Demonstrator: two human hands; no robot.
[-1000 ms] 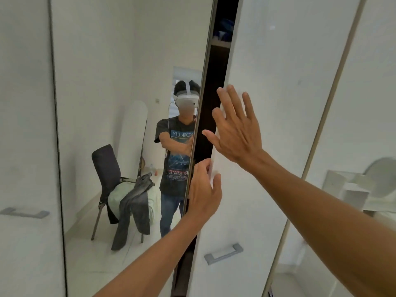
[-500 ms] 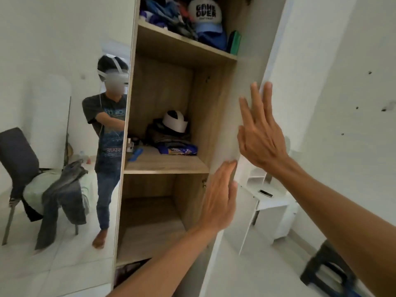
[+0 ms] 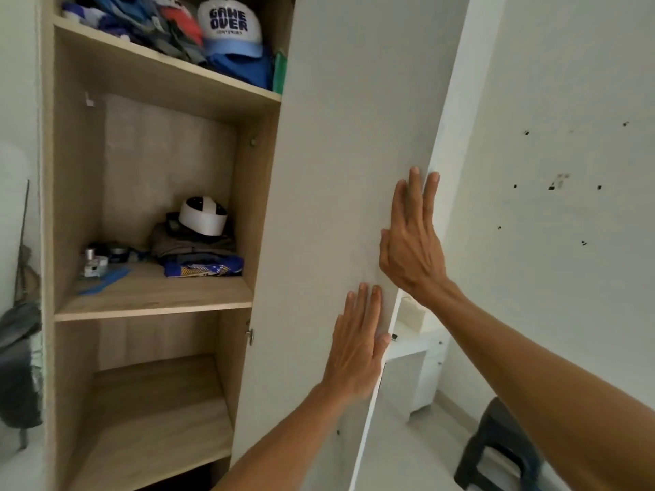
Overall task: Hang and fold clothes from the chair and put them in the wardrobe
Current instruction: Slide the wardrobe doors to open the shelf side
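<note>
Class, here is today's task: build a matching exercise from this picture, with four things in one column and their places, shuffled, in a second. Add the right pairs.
Things:
1. GAME OVER cap
2. white round hat
3. left hand
4. black stool

Places:
A. on the floor, lower right
B. flat against the wardrobe door
C. on the top shelf
D. on the folded clothes, middle shelf

Pairs: 1-C, 2-D, 3-B, 4-A
</note>
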